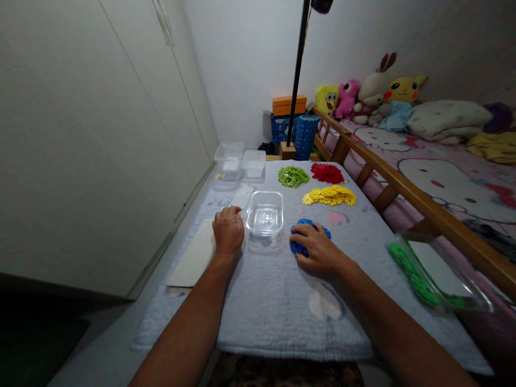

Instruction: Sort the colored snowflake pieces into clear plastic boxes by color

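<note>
My left hand [228, 231] rests closed on the blanket, its knuckles against the left side of an empty clear plastic box [265, 215]. My right hand [316, 246] lies on a pile of blue plastic pieces [299, 246], fingers curled over it just right of the box. Further back lie a green pile [293, 176], a red pile [327, 173] and a yellow pile [329, 195].
A pale blanket [274, 306] covers the table. Two clear boxes [241, 160] stand at the back left, a white sheet [196, 259] lies at the left, and a clear tray holding green pieces [433, 274] sits at the right. A wooden bed rail [407, 188] borders the right side.
</note>
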Action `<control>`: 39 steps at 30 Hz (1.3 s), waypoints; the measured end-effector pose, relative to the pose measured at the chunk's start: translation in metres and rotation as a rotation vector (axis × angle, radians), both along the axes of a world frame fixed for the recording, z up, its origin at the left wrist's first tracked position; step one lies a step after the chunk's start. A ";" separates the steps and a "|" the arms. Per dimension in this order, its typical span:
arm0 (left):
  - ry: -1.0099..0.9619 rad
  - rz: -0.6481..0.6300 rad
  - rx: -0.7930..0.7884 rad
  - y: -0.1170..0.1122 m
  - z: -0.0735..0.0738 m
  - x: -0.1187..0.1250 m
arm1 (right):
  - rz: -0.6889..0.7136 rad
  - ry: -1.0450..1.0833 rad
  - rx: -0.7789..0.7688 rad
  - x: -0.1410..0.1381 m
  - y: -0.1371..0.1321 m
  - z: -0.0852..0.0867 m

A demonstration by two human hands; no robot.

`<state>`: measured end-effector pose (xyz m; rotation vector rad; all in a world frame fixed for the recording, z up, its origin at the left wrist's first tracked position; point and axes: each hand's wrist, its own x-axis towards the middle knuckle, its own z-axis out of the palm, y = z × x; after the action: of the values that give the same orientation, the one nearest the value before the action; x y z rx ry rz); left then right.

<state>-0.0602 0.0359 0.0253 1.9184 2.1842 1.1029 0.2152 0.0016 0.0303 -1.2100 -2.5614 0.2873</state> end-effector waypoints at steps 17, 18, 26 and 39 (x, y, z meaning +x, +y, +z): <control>0.378 -0.120 -0.264 0.006 -0.009 0.002 | -0.273 0.218 0.006 0.032 0.022 -0.030; 0.380 -0.127 -0.263 0.006 -0.009 0.002 | -0.266 0.227 0.001 0.032 0.023 -0.029; 0.422 -0.153 -0.256 0.003 -0.012 0.002 | -0.239 0.321 -0.027 0.036 0.025 -0.027; 0.420 -0.174 -0.228 0.010 -0.010 0.018 | -0.246 0.376 -0.061 0.038 0.024 -0.028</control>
<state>-0.0425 0.0459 0.0149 2.3364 2.1464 0.4319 0.2527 0.0254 0.0026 -1.3322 -2.0766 0.4879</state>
